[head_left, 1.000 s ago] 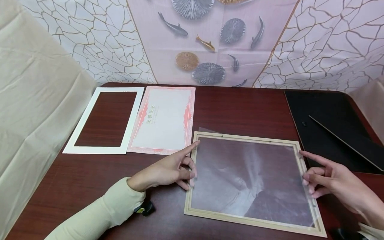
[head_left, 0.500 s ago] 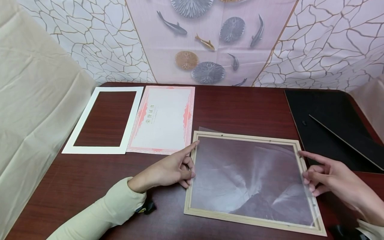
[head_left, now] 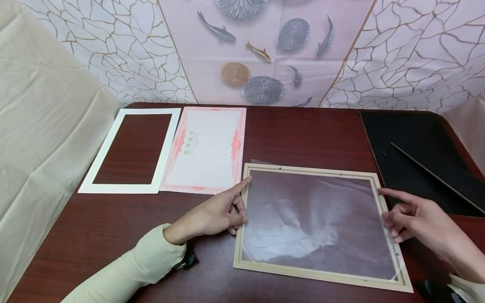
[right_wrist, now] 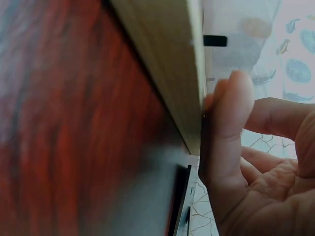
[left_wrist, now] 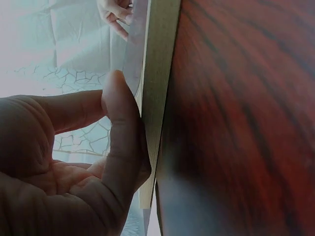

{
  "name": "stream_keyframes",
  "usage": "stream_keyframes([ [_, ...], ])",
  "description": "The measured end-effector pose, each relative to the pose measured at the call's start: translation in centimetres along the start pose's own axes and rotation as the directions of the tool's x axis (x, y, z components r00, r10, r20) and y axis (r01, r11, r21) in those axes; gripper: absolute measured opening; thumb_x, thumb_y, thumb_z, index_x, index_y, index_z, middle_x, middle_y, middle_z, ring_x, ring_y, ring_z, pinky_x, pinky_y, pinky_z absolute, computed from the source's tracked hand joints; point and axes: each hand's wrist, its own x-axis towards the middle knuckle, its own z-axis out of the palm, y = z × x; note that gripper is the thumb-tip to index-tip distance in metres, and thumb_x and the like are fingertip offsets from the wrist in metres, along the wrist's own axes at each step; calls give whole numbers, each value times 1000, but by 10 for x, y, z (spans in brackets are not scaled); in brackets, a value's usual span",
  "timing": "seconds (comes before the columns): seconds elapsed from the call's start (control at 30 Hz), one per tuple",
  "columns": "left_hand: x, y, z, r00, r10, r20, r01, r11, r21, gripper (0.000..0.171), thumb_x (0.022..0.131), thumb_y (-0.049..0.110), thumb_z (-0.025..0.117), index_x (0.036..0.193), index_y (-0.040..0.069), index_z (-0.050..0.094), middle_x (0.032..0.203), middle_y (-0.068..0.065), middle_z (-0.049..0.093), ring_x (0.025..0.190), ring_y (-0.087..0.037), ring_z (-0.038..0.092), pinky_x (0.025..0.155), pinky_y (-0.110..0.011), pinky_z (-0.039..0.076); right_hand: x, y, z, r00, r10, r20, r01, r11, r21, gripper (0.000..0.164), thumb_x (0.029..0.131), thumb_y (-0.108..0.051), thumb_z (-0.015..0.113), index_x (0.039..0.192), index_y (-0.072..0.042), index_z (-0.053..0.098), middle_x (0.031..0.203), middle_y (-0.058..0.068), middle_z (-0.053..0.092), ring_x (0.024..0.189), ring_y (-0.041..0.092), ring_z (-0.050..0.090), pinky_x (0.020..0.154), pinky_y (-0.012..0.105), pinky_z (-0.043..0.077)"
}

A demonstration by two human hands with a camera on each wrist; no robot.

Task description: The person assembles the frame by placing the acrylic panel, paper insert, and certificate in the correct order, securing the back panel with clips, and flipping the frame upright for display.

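A pale wooden picture frame (head_left: 318, 275) lies on the dark red table, with a clear plastic sheet (head_left: 303, 219) over its opening. One corner of the sheet shows past the frame's far left edge. My left hand (head_left: 212, 214) holds the frame's left side, thumb and curled fingers at the rim, index finger stretched to the far left corner. On the opposite side, my right hand (head_left: 420, 219) holds the frame the same way, its index finger near the far right corner. Both wrist views show the thumb close against the frame's outer side (left_wrist: 160, 64).
A white mat with a cut-out window (head_left: 87, 187) lies at the back left. Beside it is a pink-bordered certificate (head_left: 206, 155). At the back right is a black backing board (head_left: 409, 126) with a raised stand leg (head_left: 447, 176). Patterned cloth hangs behind the table.
Reflections on the clear sheet have shifted, and a little less of its corner shows past the frame's far edge. The left hand's lower fingers have curled in slightly; both hands stay at the sides.
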Motion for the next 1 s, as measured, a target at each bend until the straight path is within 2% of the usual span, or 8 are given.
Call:
stream_keyframes([
  [0.03,0,0,0,1000,-3,-6,3,1000,18,94,96,-8,63,170,15,9,89,-6,61,63,-11,61,59,-29,61,0,-1,0,1000,4,-9,-5,1000,-17,63,106,3,52,160,12,21,80,1,71,62,14,64,55,33,61],
  [0.13,0,0,1,1000,5,-15,-4,999,47,94,96,-6,66,170,13,11,87,-5,60,60,-10,60,58,-30,60,-1,-3,0,999,10,-39,-12,998,-59,60,105,3,51,158,13,26,84,1,72,63,13,63,56,33,61],
  [0.33,0,0,1,999,13,-30,-12,998,57,94,95,-5,67,169,12,13,86,-5,60,59,-10,59,57,-30,60,1,-4,1,996,7,-86,-18,991,-130,59,103,1,56,156,12,32,85,3,70,65,9,60,57,31,60],
  [0.57,0,0,2,999,22,-41,-20,998,61,95,94,-5,68,169,13,13,85,-4,60,58,-11,59,57,-30,60,3,1,3,994,-26,-109,8,987,-158,57,102,2,59,154,10,37,84,2,67,65,9,60,57,31,60],
  [0.7,1,0,1,997,36,-64,-27,990,141,95,92,-2,72,169,9,16,80,0,59,57,-8,56,58,-25,55,3,4,4,994,-27,-108,10,988,-154,57,102,1,59,154,9,37,84,2,66,65,10,60,57,32,60],
  [0.87,2,1,1,994,45,-103,-15,960,279,95,89,5,78,166,5,22,73,6,53,61,-4,47,63,-19,42,3,6,3,994,-30,-102,14,989,-150,55,103,1,56,154,9,37,85,1,67,66,10,60,58,32,60],
  [1.0,2,1,1,994,24,-107,9,954,298,98,87,6,79,166,5,22,71,7,52,61,-4,46,62,-19,40,3,7,3,994,-39,-99,23,988,-151,52,104,1,53,154,9,38,85,-1,68,66,11,60,58,32,60],
])
